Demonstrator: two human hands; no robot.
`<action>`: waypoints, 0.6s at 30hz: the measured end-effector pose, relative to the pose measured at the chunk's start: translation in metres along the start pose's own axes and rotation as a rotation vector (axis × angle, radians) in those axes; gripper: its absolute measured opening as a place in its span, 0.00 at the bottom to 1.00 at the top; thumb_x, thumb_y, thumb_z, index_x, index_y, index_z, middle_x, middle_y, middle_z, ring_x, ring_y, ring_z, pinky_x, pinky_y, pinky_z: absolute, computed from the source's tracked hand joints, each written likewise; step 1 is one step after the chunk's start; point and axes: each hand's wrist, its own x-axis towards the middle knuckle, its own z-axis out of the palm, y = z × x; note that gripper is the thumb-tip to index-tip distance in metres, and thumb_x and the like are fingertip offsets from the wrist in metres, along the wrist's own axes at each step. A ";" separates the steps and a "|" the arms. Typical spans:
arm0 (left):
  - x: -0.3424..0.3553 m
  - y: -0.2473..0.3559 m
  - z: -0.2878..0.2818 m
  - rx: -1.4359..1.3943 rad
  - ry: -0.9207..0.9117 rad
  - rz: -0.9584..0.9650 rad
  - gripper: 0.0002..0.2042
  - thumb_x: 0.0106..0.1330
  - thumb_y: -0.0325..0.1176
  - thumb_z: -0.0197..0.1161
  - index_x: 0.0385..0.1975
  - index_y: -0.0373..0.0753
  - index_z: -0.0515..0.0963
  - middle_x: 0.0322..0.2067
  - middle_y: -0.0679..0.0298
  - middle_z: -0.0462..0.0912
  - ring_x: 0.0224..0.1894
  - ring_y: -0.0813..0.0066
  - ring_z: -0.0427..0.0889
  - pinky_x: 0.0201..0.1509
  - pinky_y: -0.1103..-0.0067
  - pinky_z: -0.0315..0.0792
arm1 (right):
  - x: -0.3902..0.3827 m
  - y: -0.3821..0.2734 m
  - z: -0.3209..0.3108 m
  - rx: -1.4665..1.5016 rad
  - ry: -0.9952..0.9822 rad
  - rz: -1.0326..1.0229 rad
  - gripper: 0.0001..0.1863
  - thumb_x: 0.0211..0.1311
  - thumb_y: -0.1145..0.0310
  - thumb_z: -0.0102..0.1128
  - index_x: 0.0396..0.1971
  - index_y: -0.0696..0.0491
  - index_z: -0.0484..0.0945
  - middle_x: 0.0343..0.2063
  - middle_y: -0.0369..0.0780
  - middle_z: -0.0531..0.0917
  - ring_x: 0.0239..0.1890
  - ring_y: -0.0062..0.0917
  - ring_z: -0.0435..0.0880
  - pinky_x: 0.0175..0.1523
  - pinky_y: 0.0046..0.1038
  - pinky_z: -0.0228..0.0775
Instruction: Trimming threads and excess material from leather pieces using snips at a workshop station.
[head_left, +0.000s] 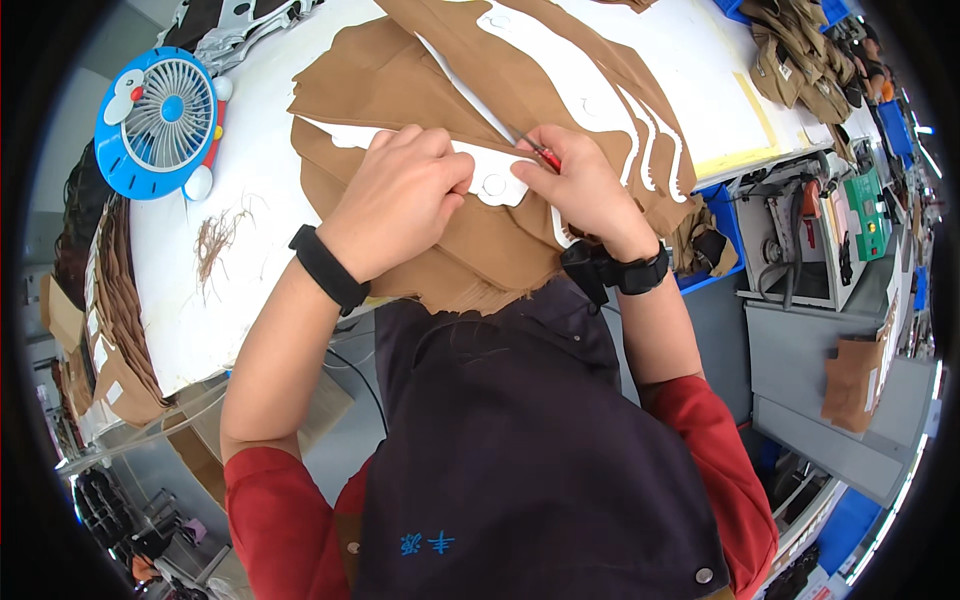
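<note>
Layered brown cloth pieces [400, 75] lie on the white table, several with white shaped backing along their edges. My left hand [405, 195] is closed, fingers curled over the edge of a brown piece with a white strip [493, 182] that ends in a rounded tab with a circle on it. Beside that tab, my right hand [585, 190] grips a small thin tool with a red part [550, 158] and a dark narrow tip. The tip points up and left, against the cloth edge. My left fingertips are partly hidden, and the tool's exact kind does not show.
A blue and white fan [165, 120] stands at the left of the white table [270, 270], near a small heap of loose brown threads [215, 245]. Blue bins with brown cloth items [705, 245] sit at the right, beside a grey cabinet [830, 340]. More brown pieces [125, 300] hang at the far left.
</note>
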 end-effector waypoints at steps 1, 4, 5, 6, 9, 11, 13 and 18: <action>0.001 0.002 0.000 -0.025 -0.001 0.006 0.09 0.54 0.24 0.67 0.30 0.40 0.74 0.31 0.63 0.74 0.40 0.62 0.74 0.49 0.69 0.64 | 0.002 -0.003 -0.005 0.027 -0.065 0.054 0.18 0.58 0.63 0.69 0.38 0.62 0.79 0.23 0.41 0.79 0.27 0.24 0.76 0.36 0.30 0.69; 0.002 0.003 0.000 -0.064 0.007 -0.005 0.09 0.54 0.23 0.67 0.31 0.40 0.74 0.33 0.63 0.75 0.41 0.61 0.74 0.48 0.69 0.65 | 0.004 -0.013 -0.012 0.110 -0.191 0.125 0.16 0.58 0.63 0.69 0.32 0.63 0.79 0.19 0.39 0.76 0.24 0.21 0.73 0.33 0.28 0.67; 0.002 0.002 0.001 -0.078 0.015 -0.029 0.09 0.53 0.23 0.67 0.31 0.40 0.74 0.33 0.62 0.75 0.42 0.60 0.74 0.49 0.68 0.65 | 0.004 -0.014 -0.012 0.166 -0.259 0.142 0.16 0.58 0.63 0.68 0.31 0.63 0.80 0.18 0.38 0.75 0.23 0.20 0.71 0.31 0.26 0.66; 0.001 0.001 0.002 -0.077 0.017 -0.028 0.09 0.53 0.23 0.67 0.31 0.40 0.74 0.33 0.62 0.75 0.42 0.60 0.74 0.49 0.68 0.65 | 0.005 -0.015 -0.010 0.165 -0.258 0.141 0.16 0.58 0.63 0.68 0.31 0.63 0.80 0.18 0.38 0.75 0.23 0.20 0.71 0.31 0.26 0.66; -0.003 0.000 0.002 -0.130 0.048 -0.035 0.09 0.53 0.23 0.68 0.31 0.39 0.75 0.33 0.62 0.76 0.43 0.59 0.74 0.49 0.68 0.66 | 0.006 -0.016 -0.003 0.044 -0.236 -0.017 0.15 0.58 0.63 0.68 0.32 0.63 0.81 0.18 0.36 0.76 0.24 0.15 0.71 0.30 0.24 0.65; -0.006 0.001 -0.001 -0.151 0.052 -0.053 0.08 0.53 0.23 0.67 0.30 0.39 0.75 0.34 0.61 0.77 0.42 0.58 0.75 0.49 0.67 0.67 | 0.009 -0.013 -0.002 0.096 -0.335 0.127 0.14 0.61 0.64 0.67 0.33 0.62 0.82 0.23 0.34 0.80 0.27 0.14 0.72 0.33 0.24 0.66; -0.009 0.005 -0.003 -0.169 0.094 -0.048 0.08 0.54 0.23 0.67 0.31 0.38 0.75 0.33 0.60 0.77 0.41 0.57 0.75 0.48 0.67 0.68 | 0.003 -0.013 0.001 0.269 -0.317 0.158 0.13 0.62 0.65 0.66 0.34 0.62 0.83 0.26 0.34 0.82 0.30 0.14 0.74 0.36 0.23 0.68; -0.023 0.014 -0.009 -0.252 0.128 -0.177 0.06 0.57 0.23 0.64 0.33 0.35 0.76 0.32 0.58 0.79 0.38 0.55 0.77 0.45 0.68 0.71 | -0.012 -0.030 0.021 0.888 -0.161 0.183 0.13 0.67 0.69 0.62 0.45 0.62 0.81 0.39 0.36 0.85 0.42 0.14 0.80 0.49 0.21 0.71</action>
